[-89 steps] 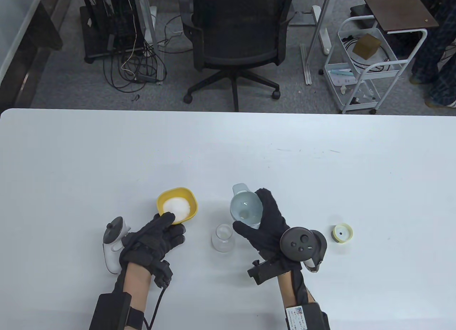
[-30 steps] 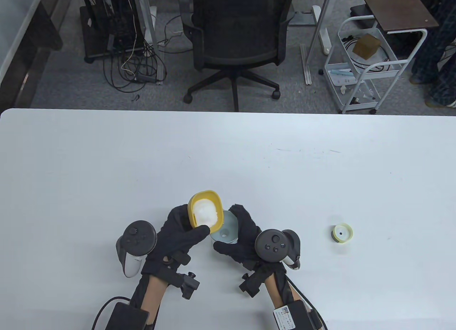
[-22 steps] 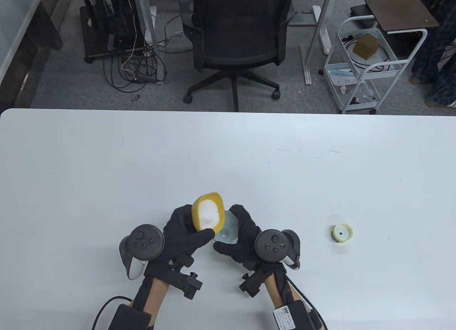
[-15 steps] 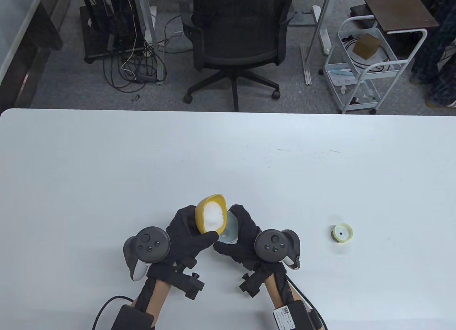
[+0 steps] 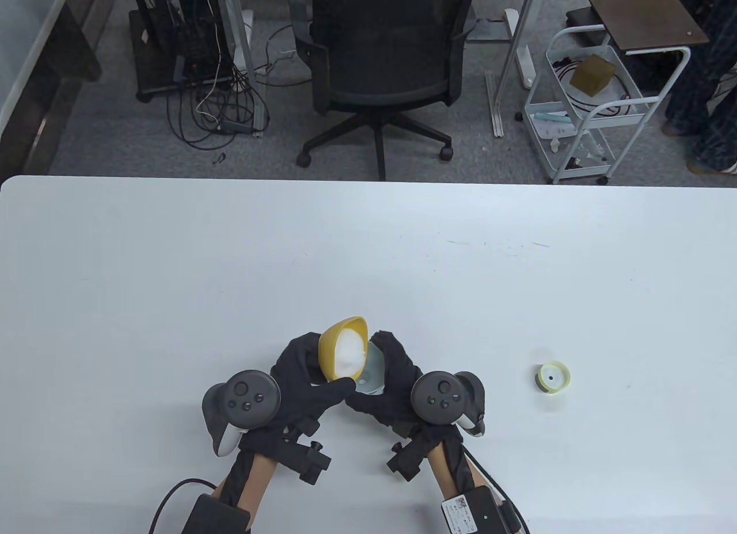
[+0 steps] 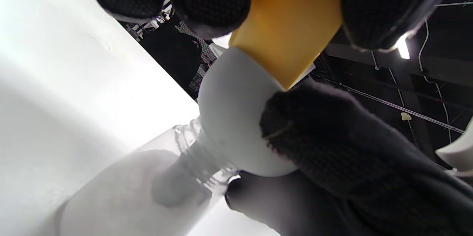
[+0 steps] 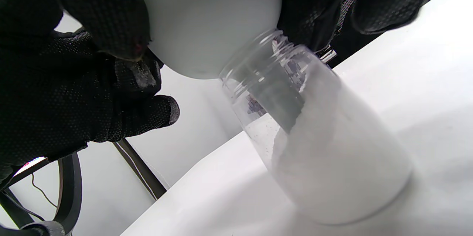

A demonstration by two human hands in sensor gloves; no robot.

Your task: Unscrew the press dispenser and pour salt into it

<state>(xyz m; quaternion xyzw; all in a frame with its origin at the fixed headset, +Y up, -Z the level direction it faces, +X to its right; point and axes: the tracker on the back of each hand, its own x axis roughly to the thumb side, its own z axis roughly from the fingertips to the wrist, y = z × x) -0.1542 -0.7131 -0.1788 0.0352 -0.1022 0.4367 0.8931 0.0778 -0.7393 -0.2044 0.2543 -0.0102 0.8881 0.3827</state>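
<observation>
My left hand point(image 5: 305, 378) grips a yellow bowl point(image 5: 339, 352) of white salt and holds it tilted over a pale funnel point(image 5: 373, 372). My right hand point(image 5: 388, 384) holds the funnel, whose spout sits in the neck of a clear bottle point(image 7: 325, 154) standing on the table. In the left wrist view the yellow bowl point(image 6: 292, 17) rests against the funnel's rim point(image 6: 236, 117) above the bottle point(image 6: 140, 191). In the right wrist view the funnel point(image 7: 210, 17) sits in the bottle's threaded mouth. The dispenser's yellow cap point(image 5: 554, 377) lies on the table to the right.
The white table point(image 5: 368, 252) stretches wide behind and beside the hands. An office chair point(image 5: 380, 67) and a wire cart point(image 5: 587, 108) stand on the floor beyond the far edge.
My left hand lifted the bowl from the table, brought it over the funnel and tilted it steadily further. My right hand set the funnel into the bottle and holds it still.
</observation>
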